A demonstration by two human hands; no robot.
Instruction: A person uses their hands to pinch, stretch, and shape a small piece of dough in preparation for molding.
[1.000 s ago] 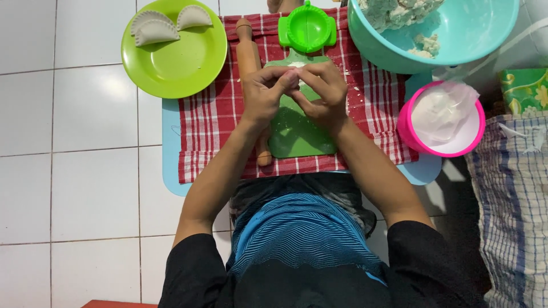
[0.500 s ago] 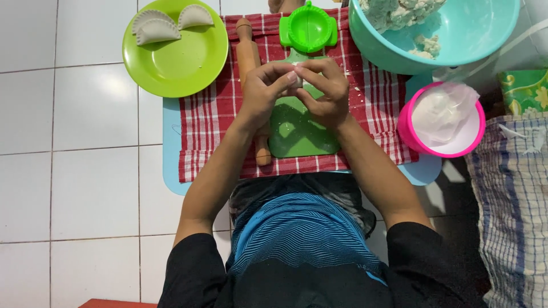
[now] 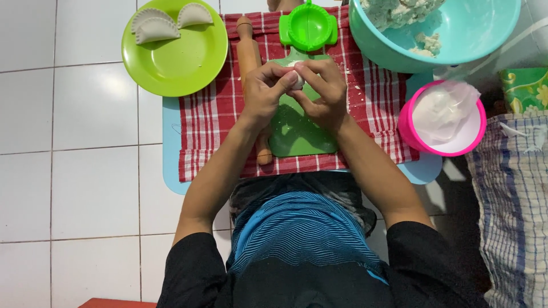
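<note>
My left hand (image 3: 267, 90) and my right hand (image 3: 323, 90) meet over a small green cutting board (image 3: 299, 134) and pinch a small white lump of dough (image 3: 296, 80) between their fingertips. Most of the lump is hidden by the fingers. Under the left hand lies a wooden rolling pin (image 3: 249, 48). A round green dumpling press (image 3: 309, 26) sits closed just beyond the hands. All of this rests on a red checked cloth (image 3: 211, 122).
A lime green plate (image 3: 177, 60) at the far left holds two folded dumplings (image 3: 154, 24). A turquoise bowl (image 3: 456, 43) with dough stands far right. A pink bowl (image 3: 448, 117) of white flour is at the right, next to a checked cloth bag (image 3: 514, 211).
Both hands have stayed over the board, the fingers shifting slightly as they work the dough lump. Nothing else has moved.
</note>
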